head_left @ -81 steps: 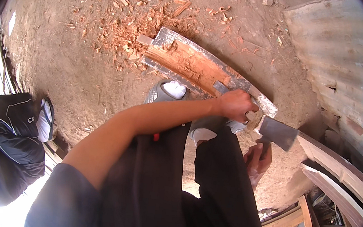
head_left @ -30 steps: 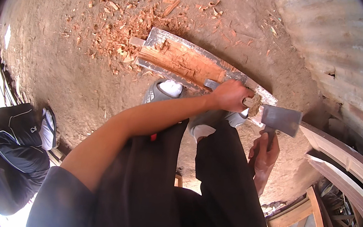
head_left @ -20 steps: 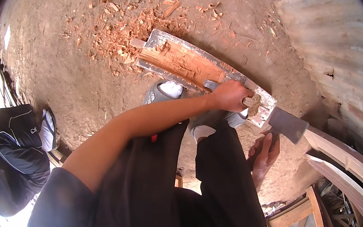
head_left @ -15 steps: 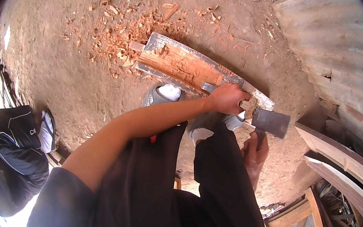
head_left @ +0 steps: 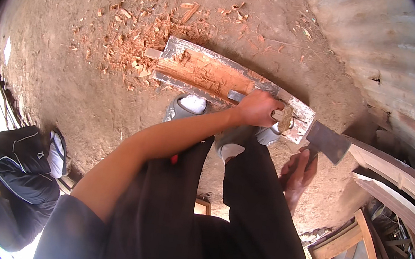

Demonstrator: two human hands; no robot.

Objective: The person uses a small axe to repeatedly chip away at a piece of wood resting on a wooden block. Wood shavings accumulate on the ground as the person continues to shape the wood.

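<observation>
A long wooden piece [head_left: 214,73] with a hollowed orange-brown trough and flaking pale-painted edges lies on the dirt before my feet. My left hand [head_left: 257,109] is closed round a chisel [head_left: 236,96], whose flat metal blade points left into the trough. The frayed end of its wooden handle [head_left: 285,119] sticks out to the right of my fist. In my right hand [head_left: 298,172] is a hatchet [head_left: 328,143], gripped by its handle. Its dark, broad head stands to the right of the chisel handle's end, apart from it. Loose shavings lie in the trough.
Wood shavings [head_left: 148,39] litter the dirt around the far left end. My shoe [head_left: 184,108] is close against the near edge. Corrugated metal sheeting [head_left: 382,52] stands at the far right, with wooden boards [head_left: 394,173] and a wooden frame [head_left: 340,249] nearer. Another person [head_left: 20,174] sits at left.
The hatchet has swung right, away from the chisel handle's end, and my right hand has shifted slightly right with it. My left hand and the chisel have barely moved.
</observation>
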